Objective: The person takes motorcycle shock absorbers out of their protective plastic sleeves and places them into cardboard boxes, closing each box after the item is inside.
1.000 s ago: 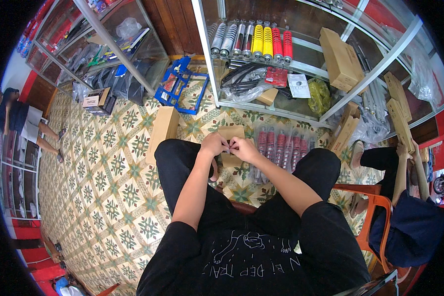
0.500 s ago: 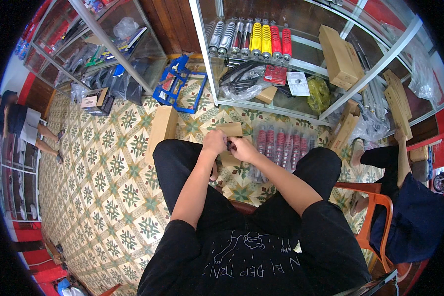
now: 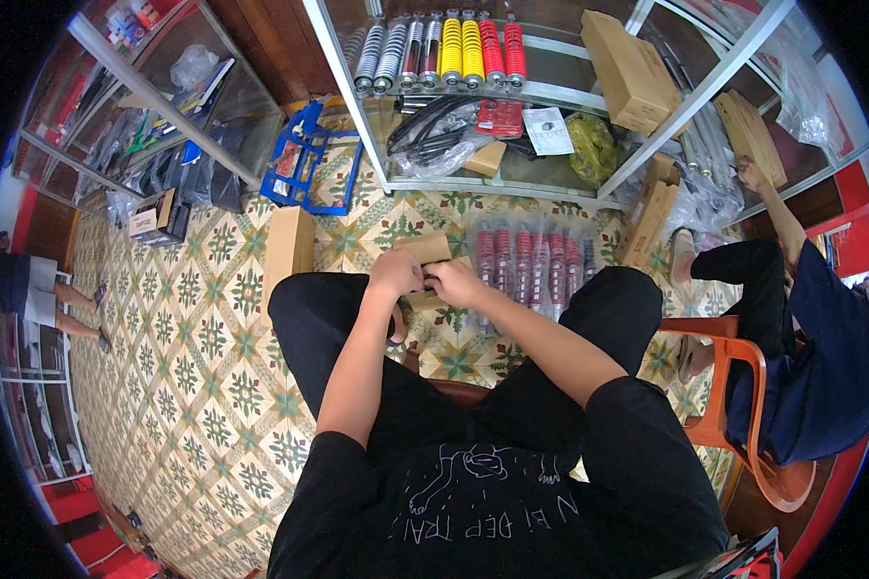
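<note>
My left hand (image 3: 396, 273) and my right hand (image 3: 456, 283) meet in front of my knees, both with curled fingers. Between the fingertips is a small dark thing, mostly hidden, whose kind I cannot make out. Just beyond and beneath the hands lies a brown cardboard piece (image 3: 427, 246), partly covered by them. To its right, several red-spring shock absorbers (image 3: 523, 261) lie side by side in clear plastic on the tiled floor. A long cardboard box (image 3: 290, 253) rests on the floor left of my hands.
Ahead, a glass display shelf (image 3: 512, 189) holds silver, yellow and red shock absorbers (image 3: 462, 53). A blue metal frame (image 3: 304, 169) leans by it. At right, a person's hand (image 3: 749, 174) touches a cardboard box (image 3: 751, 140), beside an orange chair (image 3: 758, 405). Another person (image 3: 41, 289) stands far left.
The whole view has shifted, so the scene sits farther left and higher. My hands stay together with the fingers slightly rearranged. The person at right has moved the hand and box farther toward the shelf.
</note>
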Motion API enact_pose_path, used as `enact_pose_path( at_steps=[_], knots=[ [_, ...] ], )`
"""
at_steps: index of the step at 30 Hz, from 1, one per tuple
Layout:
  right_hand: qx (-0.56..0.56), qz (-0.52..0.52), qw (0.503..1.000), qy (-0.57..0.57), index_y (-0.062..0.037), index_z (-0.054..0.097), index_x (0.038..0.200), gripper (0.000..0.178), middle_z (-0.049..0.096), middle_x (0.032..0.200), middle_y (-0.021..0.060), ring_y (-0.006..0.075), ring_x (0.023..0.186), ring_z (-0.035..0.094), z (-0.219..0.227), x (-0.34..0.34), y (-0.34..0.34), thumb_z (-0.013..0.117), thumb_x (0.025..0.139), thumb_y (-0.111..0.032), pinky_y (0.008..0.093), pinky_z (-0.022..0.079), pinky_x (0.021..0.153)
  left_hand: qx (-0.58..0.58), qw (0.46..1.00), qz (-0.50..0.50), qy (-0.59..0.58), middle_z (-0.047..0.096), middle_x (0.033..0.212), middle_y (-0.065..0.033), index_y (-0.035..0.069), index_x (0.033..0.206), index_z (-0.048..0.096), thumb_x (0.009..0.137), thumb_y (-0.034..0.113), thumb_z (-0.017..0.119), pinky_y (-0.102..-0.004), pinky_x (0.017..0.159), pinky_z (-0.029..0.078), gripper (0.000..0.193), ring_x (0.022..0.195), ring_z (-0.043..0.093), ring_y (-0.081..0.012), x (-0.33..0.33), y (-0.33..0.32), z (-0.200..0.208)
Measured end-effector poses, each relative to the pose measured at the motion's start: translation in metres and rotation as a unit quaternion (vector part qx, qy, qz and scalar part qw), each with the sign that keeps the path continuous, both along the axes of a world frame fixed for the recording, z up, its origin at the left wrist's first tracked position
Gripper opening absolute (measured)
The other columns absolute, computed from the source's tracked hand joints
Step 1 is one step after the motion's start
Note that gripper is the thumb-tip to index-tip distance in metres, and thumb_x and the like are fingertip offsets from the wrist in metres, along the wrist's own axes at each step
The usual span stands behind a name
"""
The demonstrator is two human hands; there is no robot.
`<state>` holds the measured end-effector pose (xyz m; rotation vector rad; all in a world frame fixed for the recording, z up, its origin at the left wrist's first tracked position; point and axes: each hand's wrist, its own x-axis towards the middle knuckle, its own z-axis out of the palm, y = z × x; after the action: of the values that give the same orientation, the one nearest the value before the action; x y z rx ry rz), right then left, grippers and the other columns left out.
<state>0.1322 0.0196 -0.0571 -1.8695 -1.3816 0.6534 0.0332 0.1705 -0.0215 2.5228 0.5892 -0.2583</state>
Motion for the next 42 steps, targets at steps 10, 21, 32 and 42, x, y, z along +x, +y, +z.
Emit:
enact_pose_path(
  at_steps=[10, 21, 32, 42],
  knots=[
    [-0.089, 0.066, 0.992, -0.068, -0.0019, 0.057, 0.127, 0.043, 0.069, 0.099, 0.0209, 0.0389, 0.093, 0.067, 0.011, -0.001, -0.014, 0.056, 0.085, 0.001, 0.0442, 0.053, 0.079, 0.010, 0.993, 0.011, -0.119, 0.067, 0.108, -0.0209, 0.004, 0.103, 0.071, 0.045, 0.015, 0.089, -0.0423, 0.089, 0.053, 0.062, 0.103, 0.066, -0.0338, 0.013, -0.007, 0.011],
    [0.200, -0.244, 0.933, 0.175, -0.0007, 0.047, 0.140, 0.040, 0.068, 0.109, 0.0111, 0.0164, 0.099, 0.066, 0.238, 0.143, -0.213, 0.052, 0.101, -0.007, 0.0294, 0.054, 0.088, -0.082, 0.996, -0.014, -0.037, 0.067, 0.108, -0.0185, 0.002, 0.104, 0.069, 0.054, 0.007, 0.084, -0.0416, 0.089, 0.052, 0.052, 0.103, 0.064, -0.0365, 0.015, -0.003, -0.001],
    [-0.128, -0.559, 0.819, 0.019, -0.0012, 0.055, 0.131, 0.064, 0.067, 0.114, 0.0219, 0.0341, 0.109, 0.065, -0.173, 0.238, -0.335, 0.073, 0.079, -0.034, 0.0428, 0.051, 0.092, 0.080, 0.995, 0.006, -0.065, 0.071, 0.092, -0.0138, 0.008, 0.100, 0.076, 0.051, 0.008, 0.088, -0.0427, 0.083, 0.052, 0.051, 0.089, 0.065, -0.0348, 0.012, -0.024, 0.033],
    [-0.259, -0.538, 0.802, -0.010, 0.0039, 0.050, 0.127, 0.068, 0.064, 0.113, 0.0301, 0.0435, 0.106, 0.063, -0.283, 0.241, -0.327, 0.073, 0.072, -0.027, 0.0493, 0.051, 0.092, 0.042, 0.998, 0.053, -0.005, 0.069, 0.085, -0.0142, 0.002, 0.101, 0.075, 0.053, 0.001, 0.088, -0.0349, 0.073, 0.053, 0.049, 0.075, 0.067, -0.0274, 0.014, -0.021, 0.030]
  ],
)
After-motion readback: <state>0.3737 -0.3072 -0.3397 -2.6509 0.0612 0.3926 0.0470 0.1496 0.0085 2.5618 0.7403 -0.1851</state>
